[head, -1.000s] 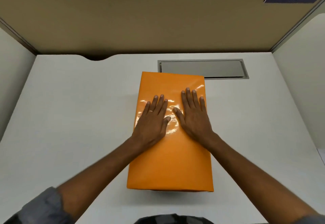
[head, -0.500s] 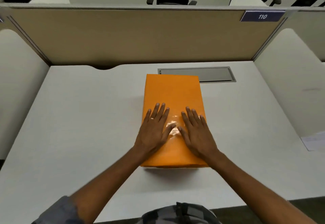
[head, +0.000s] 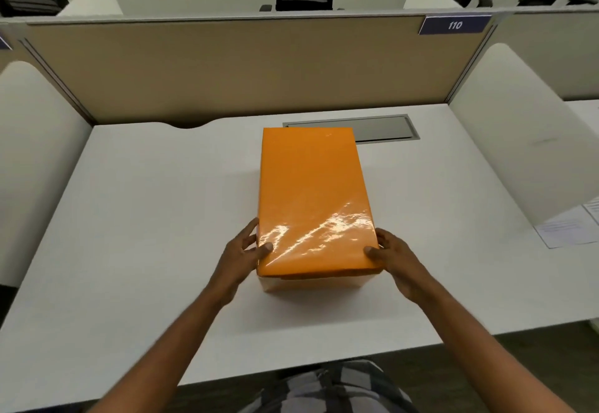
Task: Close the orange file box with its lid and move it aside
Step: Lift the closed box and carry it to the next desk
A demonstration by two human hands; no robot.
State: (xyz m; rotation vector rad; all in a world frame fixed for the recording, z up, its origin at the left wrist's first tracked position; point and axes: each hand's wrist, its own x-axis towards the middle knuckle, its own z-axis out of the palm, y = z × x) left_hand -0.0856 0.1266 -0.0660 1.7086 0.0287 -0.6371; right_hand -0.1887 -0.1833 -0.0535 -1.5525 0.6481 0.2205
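The orange file box (head: 311, 192) stands in the middle of the white desk (head: 146, 218) with its glossy orange lid on top, covering it fully. My left hand (head: 241, 255) grips the near left corner of the box, thumb on the lid and fingers down the side. My right hand (head: 393, 258) grips the near right corner the same way. The near end looks slightly raised, with a shadow beneath it. The box's inside is hidden by the lid.
A grey cable hatch (head: 382, 127) lies in the desk just behind the box. Tan and white partitions (head: 227, 69) wall the desk at the back and both sides. Papers (head: 570, 228) lie at the right beyond the divider. Office chairs stand behind the partition.
Both hands left the top of the lid, where they pressed flat, and slid out to grip the box's near corners. The camera has pulled back and up.
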